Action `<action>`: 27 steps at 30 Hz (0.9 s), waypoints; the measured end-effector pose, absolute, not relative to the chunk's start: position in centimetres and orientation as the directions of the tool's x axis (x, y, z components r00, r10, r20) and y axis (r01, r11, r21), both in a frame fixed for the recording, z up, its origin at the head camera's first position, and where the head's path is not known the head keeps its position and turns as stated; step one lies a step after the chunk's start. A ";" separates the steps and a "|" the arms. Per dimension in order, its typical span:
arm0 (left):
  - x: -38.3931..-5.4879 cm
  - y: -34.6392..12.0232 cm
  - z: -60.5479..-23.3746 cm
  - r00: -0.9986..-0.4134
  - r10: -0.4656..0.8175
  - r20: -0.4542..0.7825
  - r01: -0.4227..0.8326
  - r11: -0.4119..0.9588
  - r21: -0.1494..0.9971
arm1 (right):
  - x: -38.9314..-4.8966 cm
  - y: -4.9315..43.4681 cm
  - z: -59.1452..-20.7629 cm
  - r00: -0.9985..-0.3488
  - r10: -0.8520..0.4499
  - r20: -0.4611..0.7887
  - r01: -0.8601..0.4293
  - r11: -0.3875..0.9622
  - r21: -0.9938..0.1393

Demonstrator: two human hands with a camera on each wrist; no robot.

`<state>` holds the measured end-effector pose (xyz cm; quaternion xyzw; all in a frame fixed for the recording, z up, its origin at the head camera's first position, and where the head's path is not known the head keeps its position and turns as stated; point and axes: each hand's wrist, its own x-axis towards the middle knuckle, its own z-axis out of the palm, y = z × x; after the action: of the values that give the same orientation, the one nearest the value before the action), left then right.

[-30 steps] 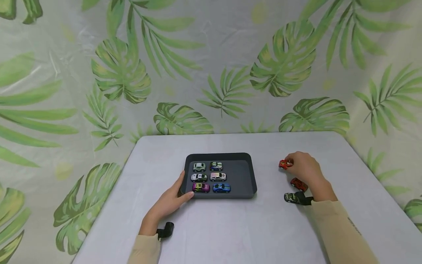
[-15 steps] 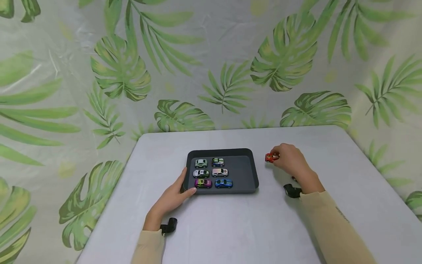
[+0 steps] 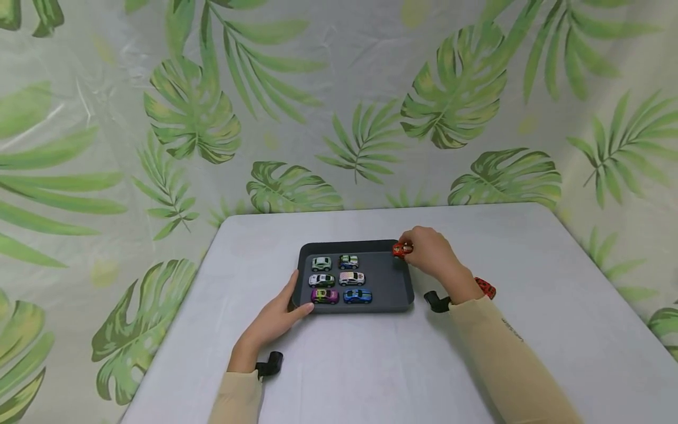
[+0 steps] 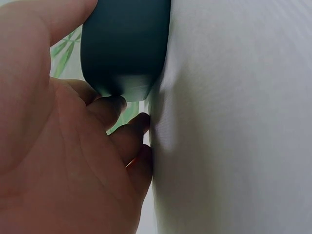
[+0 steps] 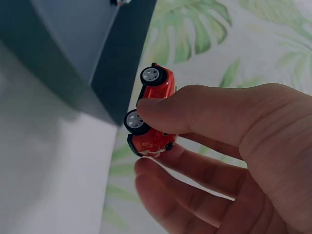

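Note:
My right hand (image 3: 430,250) pinches a red toy car (image 3: 401,250) between thumb and fingers at the far right corner of the dark grey tray (image 3: 392,307). In the right wrist view, the car (image 5: 155,139) is tilted, two grey-hubbed wheels showing, with the thumb across its side. My left hand (image 3: 275,315) grips the left end of the tray. The left wrist view shows the thumb along the tray wall (image 4: 124,48) and curled fingers against it. Inside the tray, several toy cars stand in two columns, among them a purple one (image 3: 325,296) and a blue one (image 3: 357,296).
A second red toy car (image 3: 485,288) lies on the white-covered table (image 3: 344,371) beyond my right wrist, partly hidden by it. Behind the table hangs a leaf-patterned cloth (image 3: 365,88). The tray's right part shows bare floor.
My right hand has carried the red toy car leftward from the table's right side to the tray's far right corner. The left hand has stayed on the tray.

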<state>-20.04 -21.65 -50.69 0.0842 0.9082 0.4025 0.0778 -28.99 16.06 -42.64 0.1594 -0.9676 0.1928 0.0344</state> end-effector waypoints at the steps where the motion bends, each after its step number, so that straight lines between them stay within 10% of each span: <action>1: -20.0 -21.7 -50.7 -0.974 0.215 -0.074 0.089 0.660 0.746 | -29.1 15.7 -42.8 -0.945 -0.303 0.125 -0.327 0.876 -0.354; 27: -20.0 -21.8 -50.9 -0.974 0.217 -0.065 0.095 0.655 0.750 | -31.3 10.7 -44.5 -0.903 -0.419 0.098 -0.430 0.879 -0.206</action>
<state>-20.01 -21.75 -50.89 0.0860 0.9065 0.4066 0.0745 -31.27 10.68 -44.46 0.2189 -0.9690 0.1118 0.0251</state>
